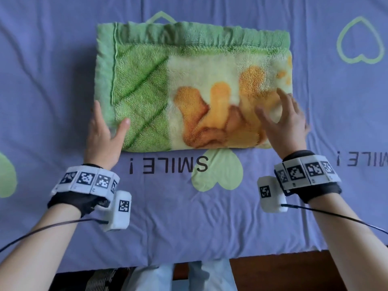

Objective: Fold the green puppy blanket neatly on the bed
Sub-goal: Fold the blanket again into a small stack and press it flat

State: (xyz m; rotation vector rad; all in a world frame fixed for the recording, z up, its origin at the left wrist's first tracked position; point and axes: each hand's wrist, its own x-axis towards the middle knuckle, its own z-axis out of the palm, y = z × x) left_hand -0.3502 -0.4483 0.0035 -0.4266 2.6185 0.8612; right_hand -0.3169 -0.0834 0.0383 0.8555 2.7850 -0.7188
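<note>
Blanket [189, 80] folded into a thick rectangle, flat on the bed [189, 217], mid-sheet, just far of the printed word. Long axis left to right, so one short end for each hand.

Left hand [102, 135] at the near-left corner: fingers straight, laid along the side of the left short edge, thumb resting on the top face. Open, bracketing the corner, not gripping it. Right hand [283, 122] over the near-right part of the top face, fingers spread and relaxed, nothing held. Blurred, so no telling whether pressing the pile or just above it. Neither hand clearly nearer: both at the near long edge, well apart, with the bulk of the blanket stretching far and inward from the fingertips.

Near long edge a smooth rounded fold. Far long edge a stack of green hems, slightly ruffled and not quite flush. Left short edge with a stitched green border, a little bulged. Top face plush: green leaf veins on the left part, pale cream with orange puppy shapes on the right.

By the look of it, folding all but done. Probably only squaring and patting flat left: left side pushed inward, far hems evened. Soft, thick pile, likely to spring back and let layers slide if pushed from one end only.
</note>
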